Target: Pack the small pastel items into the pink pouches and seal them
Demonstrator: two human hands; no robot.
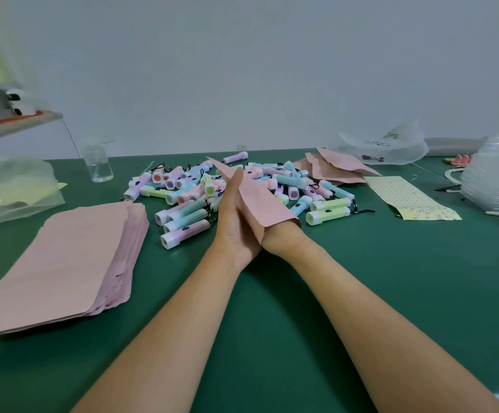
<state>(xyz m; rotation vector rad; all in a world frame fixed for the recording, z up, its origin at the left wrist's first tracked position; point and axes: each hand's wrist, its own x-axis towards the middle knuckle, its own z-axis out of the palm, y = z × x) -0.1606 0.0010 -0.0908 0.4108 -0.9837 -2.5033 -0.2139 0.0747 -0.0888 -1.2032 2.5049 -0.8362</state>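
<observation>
The left hand [232,211] is pressing flat, fingers straight, against a pink pouch [261,201] held above the pile of pastel torches [188,186]. The right hand [273,237] is reaching inside it, so I cannot tell whether its fingers are spread or curled. Pushing too hard is risking a torn mouth. Whether anything is lying inside is hidden too.

- green table [275,296] – grey wall [242,70] behind it
- clear bottle [97,163], upright, far left of the table
- clear plastic bag [10,186] at the left edge, something pale yellow inside
- shelf [19,122] above it, blurred
- crumpled translucent bag [391,147], far right
- yellow dotted sheet [406,198], flat
- bundle of clear plastic [498,174] at the right edge
</observation>
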